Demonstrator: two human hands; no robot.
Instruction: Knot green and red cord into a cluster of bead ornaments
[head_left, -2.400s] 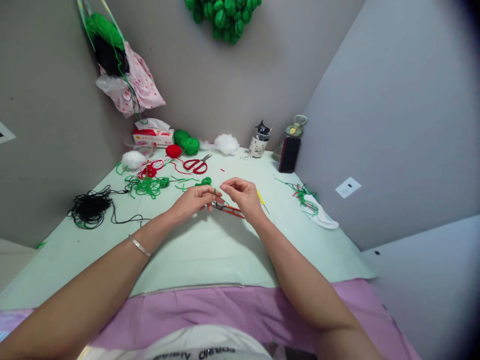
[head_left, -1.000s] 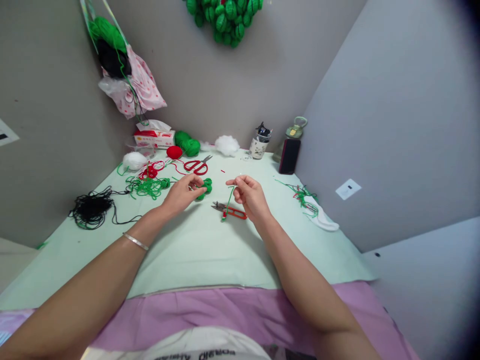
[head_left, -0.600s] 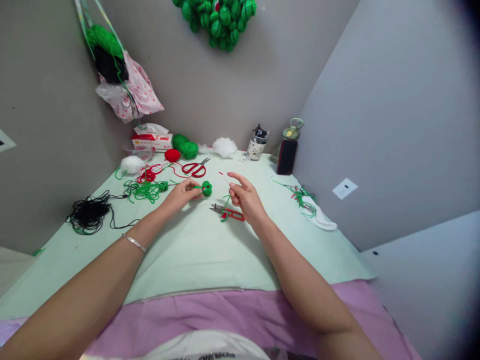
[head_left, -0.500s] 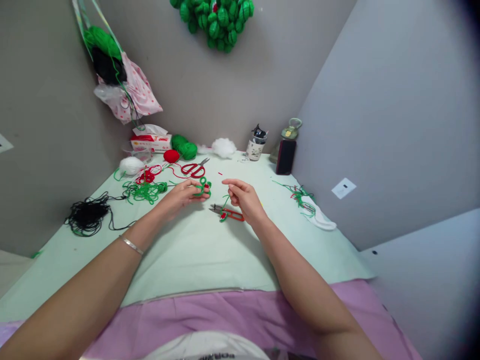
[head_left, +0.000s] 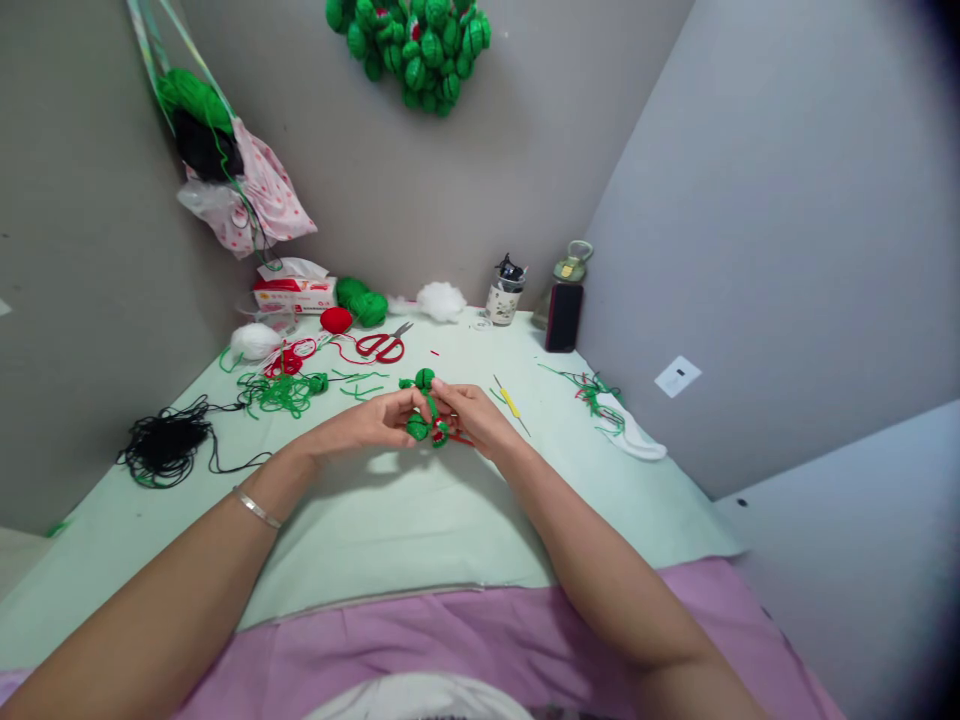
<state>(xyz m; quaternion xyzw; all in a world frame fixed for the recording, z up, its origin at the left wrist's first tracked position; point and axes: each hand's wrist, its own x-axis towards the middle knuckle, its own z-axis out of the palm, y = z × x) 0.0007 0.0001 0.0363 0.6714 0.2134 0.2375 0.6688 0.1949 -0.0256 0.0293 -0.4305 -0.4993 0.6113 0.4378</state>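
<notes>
between the two hands, low over the middle of the counter (head_left: 420, 520), a small green knotted piece (head_left: 418, 427) is now pinched from both sides. half a second ago the hands sat apart, the left hand (head_left: 375, 422) alone holding the green piece and the right hand (head_left: 471, 415) raised with a strand; now they have closed together, so the work looks to have gone from fetching to two-handed handling of the piece. the left hand is curled, thumb and fingertips closed on the piece's left side, wrist low, forearm angled in, a bangle (head_left: 256, 508) on the wrist. the right hand is likewise closed, fingertips meeting the piece from the right, palm turned down. a second green ball (head_left: 424, 378) sits just beyond the fingertips. the red-handled snips are mostly hidden under the right hand. a yellow hook (head_left: 510, 402) lies near, just right of that hand. farther out past the left hand lie loose green yarn (head_left: 281, 393), red scissors (head_left: 381, 346) and a black yarn tangle (head_left: 161, 450).
</notes>
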